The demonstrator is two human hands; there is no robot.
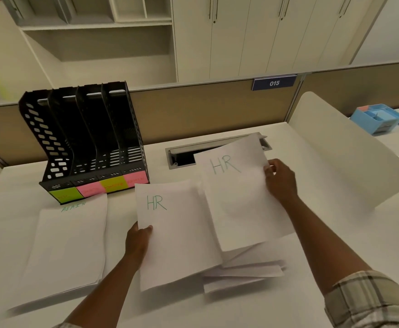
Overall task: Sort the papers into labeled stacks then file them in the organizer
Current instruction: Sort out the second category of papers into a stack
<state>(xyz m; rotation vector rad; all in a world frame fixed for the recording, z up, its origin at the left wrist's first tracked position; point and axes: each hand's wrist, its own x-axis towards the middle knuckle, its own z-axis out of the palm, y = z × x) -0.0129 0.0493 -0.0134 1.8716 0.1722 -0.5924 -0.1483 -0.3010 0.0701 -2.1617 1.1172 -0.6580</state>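
My left hand (138, 241) grips the left edge of a white sheet marked "HR" (177, 235), held low over the desk. My right hand (280, 179) holds the right edge of a second "HR" sheet (243, 200), lifted and tilted above a loose pile of unsorted papers (245, 273). To the left lies a flat stack whose top edge shows "ADMIN" (68, 242). A black file organizer (87, 143) with several upright slots stands at the back left, with green and pink sticky labels (99, 188) along its front base.
A cable hatch (184, 155) is set into the white desk (217, 308) behind the papers. A white curved divider (350, 152) rises at the right, with a blue desk tray (377, 118) beyond it. A partition with a "015" plate (274, 83) runs along the back.
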